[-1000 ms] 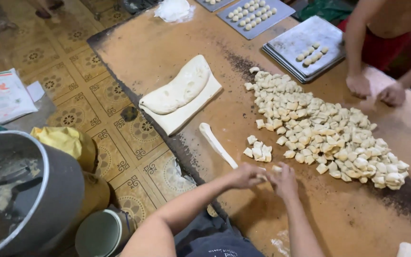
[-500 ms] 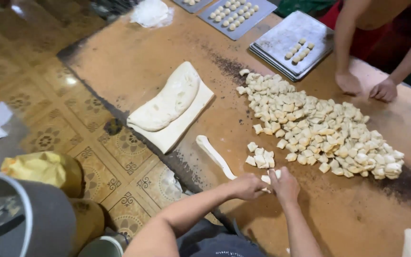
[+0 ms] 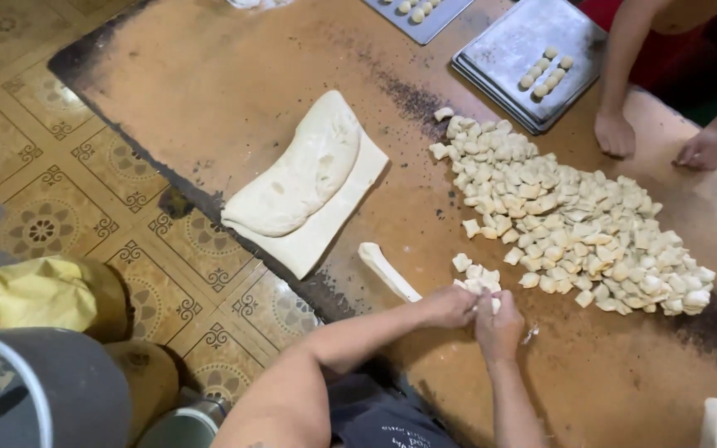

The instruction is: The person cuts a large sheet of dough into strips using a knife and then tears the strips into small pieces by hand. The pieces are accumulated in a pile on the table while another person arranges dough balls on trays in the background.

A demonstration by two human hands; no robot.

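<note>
My left hand [image 3: 448,305] grips the near end of a long white dough strip [image 3: 385,269] lying on the brown worktable [image 3: 209,91]. Close beside it, my right hand [image 3: 499,323] pinches the same end of the strip, thumb and fingers closed on the dough. A few small cut dough pieces [image 3: 476,274] lie just beyond my hands. Farther right spreads a large heap of cut dough pieces [image 3: 574,224]. A thick folded slab of dough [image 3: 304,187] rests to the left near the table edge.
Another person's two hands [image 3: 616,133] press on the far side of the table. A metal tray [image 3: 524,58] with a few dough balls and a second tray [image 3: 417,12] sit at the back. Below left are tiled floor, a yellow sack [image 3: 35,294] and a grey bucket [image 3: 51,390].
The view has shifted closer and to the right. My hands stay at the end of the dough strip, working it; the small pile of pieces beside them stays put.
</note>
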